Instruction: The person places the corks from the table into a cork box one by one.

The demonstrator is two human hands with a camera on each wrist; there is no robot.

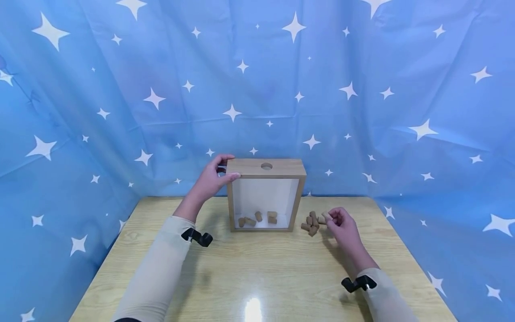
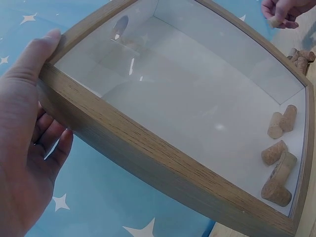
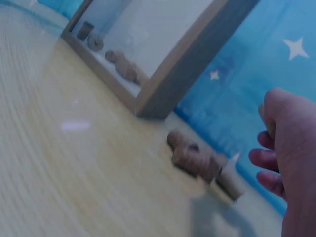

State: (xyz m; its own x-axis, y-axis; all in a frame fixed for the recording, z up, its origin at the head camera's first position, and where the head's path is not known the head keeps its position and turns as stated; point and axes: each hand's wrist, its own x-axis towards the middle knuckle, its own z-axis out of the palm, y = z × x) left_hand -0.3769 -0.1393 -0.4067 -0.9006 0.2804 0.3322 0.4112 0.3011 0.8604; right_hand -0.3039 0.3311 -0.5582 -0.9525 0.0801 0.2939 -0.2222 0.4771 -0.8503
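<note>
Backing the wood-grain table (image 1: 241, 268) and framed box (image 1: 266, 194) hangs starry blue cloth (image 1: 269, 67).

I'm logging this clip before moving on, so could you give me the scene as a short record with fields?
Container: upright wooden-framed box with a see-through front and a round hole in its top
Inside: five corks visible, lying on the box floor
Left hand: grips the box's upper left corner
Right hand: pinches a cork, near the pile
Pile: loose corks to the right of the box
Surface: light wood-grain table
Backdrop: blue cloth with white stars
</note>
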